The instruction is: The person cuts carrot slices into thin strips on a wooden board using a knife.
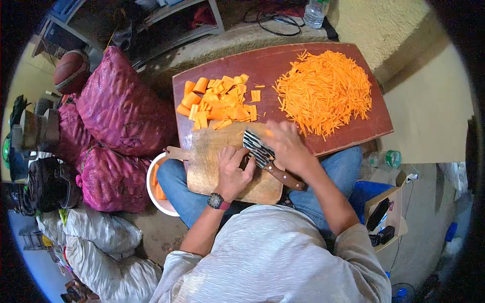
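Note:
A cleaver-like knife [258, 148] with a black-and-white striped blade and brown wooden handle lies slanted over the wooden cutting board [204, 151]. Beside the blade, my left hand [234, 168] rests on the board with its fingers curled; whatever they hold is hidden. My right hand [289, 146] is blurred by motion above the knife, at the board's far right edge, with a bit of orange at its fingertips. Cut carrot pieces [218, 101] lie beyond the board on the red tabletop [268, 65]. A large heap of carrot shreds [326, 93] is to their right.
A white basin [152, 189] holding carrots stands left of my leg. Full red mesh sacks [118, 101] and white sacks [108, 252] crowd the left side, with a basketball [71, 71] behind. An open cardboard box [396, 222] sits at right, near a plastic bottle [392, 159].

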The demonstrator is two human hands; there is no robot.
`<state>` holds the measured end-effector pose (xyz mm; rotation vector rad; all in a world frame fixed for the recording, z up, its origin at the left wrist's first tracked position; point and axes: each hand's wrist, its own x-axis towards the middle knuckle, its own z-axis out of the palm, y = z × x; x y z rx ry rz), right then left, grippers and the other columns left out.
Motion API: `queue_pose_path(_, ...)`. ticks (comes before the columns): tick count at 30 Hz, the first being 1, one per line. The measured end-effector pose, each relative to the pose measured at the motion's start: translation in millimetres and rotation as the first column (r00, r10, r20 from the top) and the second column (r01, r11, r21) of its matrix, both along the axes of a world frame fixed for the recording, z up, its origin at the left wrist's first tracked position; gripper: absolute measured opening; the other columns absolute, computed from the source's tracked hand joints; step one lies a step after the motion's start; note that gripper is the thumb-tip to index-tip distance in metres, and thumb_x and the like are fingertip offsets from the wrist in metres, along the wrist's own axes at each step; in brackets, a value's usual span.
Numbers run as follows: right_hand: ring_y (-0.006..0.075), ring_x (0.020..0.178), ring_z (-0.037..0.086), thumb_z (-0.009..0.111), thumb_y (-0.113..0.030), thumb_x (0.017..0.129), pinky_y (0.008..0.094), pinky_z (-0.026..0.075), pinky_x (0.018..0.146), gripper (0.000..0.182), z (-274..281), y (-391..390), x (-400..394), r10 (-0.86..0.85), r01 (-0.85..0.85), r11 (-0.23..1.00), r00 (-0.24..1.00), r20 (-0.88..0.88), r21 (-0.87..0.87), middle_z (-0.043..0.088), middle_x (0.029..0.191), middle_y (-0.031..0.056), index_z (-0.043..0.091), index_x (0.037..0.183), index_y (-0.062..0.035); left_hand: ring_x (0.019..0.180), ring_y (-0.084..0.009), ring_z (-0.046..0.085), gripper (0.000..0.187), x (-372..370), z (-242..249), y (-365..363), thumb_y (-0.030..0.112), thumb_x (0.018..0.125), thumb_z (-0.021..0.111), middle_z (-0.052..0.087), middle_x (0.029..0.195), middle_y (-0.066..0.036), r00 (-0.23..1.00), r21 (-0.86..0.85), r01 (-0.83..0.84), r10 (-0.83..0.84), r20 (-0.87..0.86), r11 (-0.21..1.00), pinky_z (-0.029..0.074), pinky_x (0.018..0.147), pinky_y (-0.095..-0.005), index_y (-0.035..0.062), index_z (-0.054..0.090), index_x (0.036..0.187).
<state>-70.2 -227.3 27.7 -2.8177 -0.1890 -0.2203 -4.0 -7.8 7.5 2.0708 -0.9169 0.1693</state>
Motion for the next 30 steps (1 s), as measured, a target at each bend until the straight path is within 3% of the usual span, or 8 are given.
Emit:
queue_pose_path(2, 0.0357, 0.119, 0.055, 0.063, -0.006, 0.093, 0.0497, 0.043, 0.102, 0.026, -15, -32, 13, -0.112, 0.116, 0.993, 0.978, 0.176, -0.010, 0.059, 0.143, 0.0183, 0.078, 0.115, -0.0094, 0.095, -0.0359, 0.063, 0.022, 0, 0, -1, 0.012, 0.084, 0.084, 0.068, 0.098, -0.014, 1.000, -0.007, 0.001, -0.001, -0.003, 1.000, 0.047, 0.087, -0.0474, 0.0025, 0.077, 0.103)
queue_pose_path(8, 0.0381, 0.114, 0.057, 0.061, -0.007, 0.095, 0.0495, 0.045, 0.100, 0.022, 8, -67, 15, -0.298, 0.316, 0.949, 0.911, 0.285, -0.018, 0.064, 0.128, 0.0170, 0.078, 0.109, -0.0079, 0.094, -0.0356, 0.063, 0.021, 1, 0, 0, 0.011, 0.084, 0.083, 0.067, 0.097, -0.013, 1.000, -0.009, 0.008, -0.008, 0.005, 1.000, 0.047, 0.086, -0.0470, 0.0033, 0.077, 0.102)
queue_pose_path(10, 0.0383, 0.111, 0.059, 0.062, -0.008, 0.095, 0.0498, 0.047, 0.098, 0.020, 7, -51, 6, -0.183, 0.152, 0.961, 0.976, 0.119, 0.229, 0.066, 0.122, 0.0156, 0.078, 0.107, -0.0079, 0.094, -0.0357, 0.063, 0.020, 1, 0, -3, 0.011, 0.084, 0.083, 0.067, 0.097, -0.013, 1.000, -0.007, 0.003, -0.003, 0.002, 1.000, 0.047, 0.086, -0.0469, 0.0032, 0.077, 0.102)
queue_pose_path(18, 0.0342, 0.110, 0.061, 0.070, -0.015, 0.094, 0.0473, 0.042, 0.097, 0.016, 10, 12, -28, 0.059, -0.090, 0.951, 0.992, 0.113, 0.295, 0.068, 0.114, 0.0093, 0.081, 0.103, -0.0084, 0.093, -0.0361, 0.063, 0.019, 1, 2, -1, 0.008, 0.084, 0.083, 0.070, 0.098, -0.015, 1.000, 0.007, 0.007, -0.007, -0.008, 1.000, 0.049, 0.087, -0.0466, 0.0021, 0.077, 0.100)
queue_pose_path(21, 0.0352, 0.115, 0.059, 0.066, -0.013, 0.095, 0.0516, 0.043, 0.100, 0.019, -7, -17, -9, -0.016, 0.013, 0.982, 1.000, 0.016, 0.191, 0.067, 0.118, 0.0118, 0.081, 0.106, -0.0127, 0.093, -0.0352, 0.063, 0.019, 3, -1, -2, 0.010, 0.084, 0.084, 0.067, 0.096, -0.013, 1.000, -0.010, 0.015, -0.015, 0.012, 1.000, 0.047, 0.084, -0.0465, 0.0025, 0.076, 0.100)
queue_pose_path(23, 0.0360, 0.114, 0.061, 0.064, -0.008, 0.094, 0.0509, 0.044, 0.099, 0.023, -4, -40, 3, -0.255, 0.245, 0.964, 0.961, 0.109, 0.102, 0.068, 0.119, 0.0141, 0.081, 0.111, -0.0110, 0.093, -0.0350, 0.063, 0.019, 2, 0, -3, 0.010, 0.084, 0.083, 0.067, 0.096, -0.013, 1.000, -0.015, 0.019, -0.019, 0.012, 1.000, 0.046, 0.084, -0.0463, 0.0027, 0.076, 0.100)
queue_pose_path(27, 0.0379, 0.114, 0.062, 0.064, -0.006, 0.093, 0.0490, 0.046, 0.100, 0.028, -3, -73, 5, -0.393, 0.370, 0.919, 0.883, 0.255, 0.136, 0.069, 0.121, 0.0175, 0.079, 0.116, -0.0091, 0.092, -0.0346, 0.062, 0.019, 3, 0, -2, 0.010, 0.084, 0.083, 0.067, 0.096, -0.013, 1.000, -0.008, 0.019, -0.018, 0.018, 1.000, 0.046, 0.084, -0.0462, 0.0030, 0.076, 0.101)
queue_pose_path(30, 0.0405, 0.118, 0.062, 0.068, -0.003, 0.094, 0.0481, 0.047, 0.108, 0.026, 0, -61, -10, -0.379, 0.355, 0.861, 0.925, -0.006, 0.364, 0.069, 0.125, 0.0190, 0.077, 0.119, -0.0029, 0.092, -0.0348, 0.062, 0.019, 3, -3, -1, 0.010, 0.084, 0.084, 0.066, 0.095, -0.013, 1.000, -0.003, 0.020, -0.020, 0.009, 1.000, 0.046, 0.084, -0.0466, 0.0032, 0.076, 0.100)
